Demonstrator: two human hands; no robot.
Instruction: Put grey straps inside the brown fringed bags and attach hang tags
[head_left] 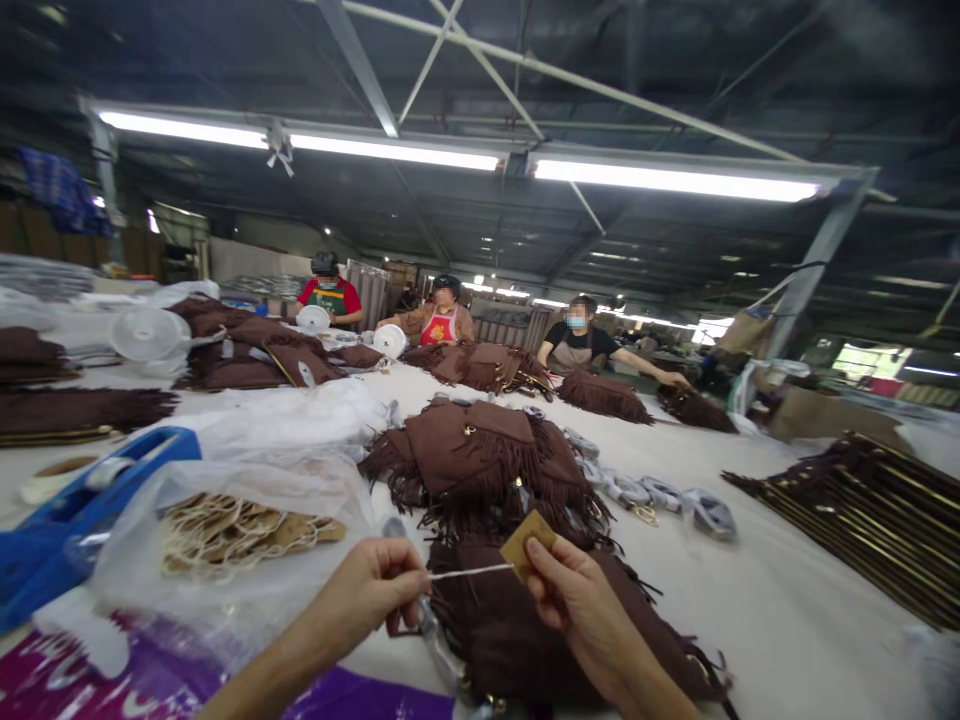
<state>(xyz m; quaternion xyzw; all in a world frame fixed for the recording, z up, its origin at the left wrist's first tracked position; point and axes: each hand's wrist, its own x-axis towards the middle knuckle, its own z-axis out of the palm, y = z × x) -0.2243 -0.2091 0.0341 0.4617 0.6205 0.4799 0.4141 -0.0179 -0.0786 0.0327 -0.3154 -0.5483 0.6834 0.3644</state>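
Between the thumb and fingers of my right hand (559, 578) is a tan paper hang tag (529, 545). A white string (472, 572) runs from the tag to my left hand (386, 582), which pinches its other end; the string looks taut. Below both hands lies a dark brown fringed bag (495, 630), with a grey wrapped strap (442, 645) along its left side. More brown fringed bags (469, 440) are piled just beyond. Left of my left hand, a clear plastic bag (300, 500) holds many tan tags (240, 535) with white strings.
A blue tape dispenser (161, 450) stands at the left above purple printed plastic (360, 695). Zippered brown pieces (847, 510) are stacked at the right. Grey wrapped straps (660, 492) lie on the white table (780, 590). Several co-workers (581, 340) stand across it.
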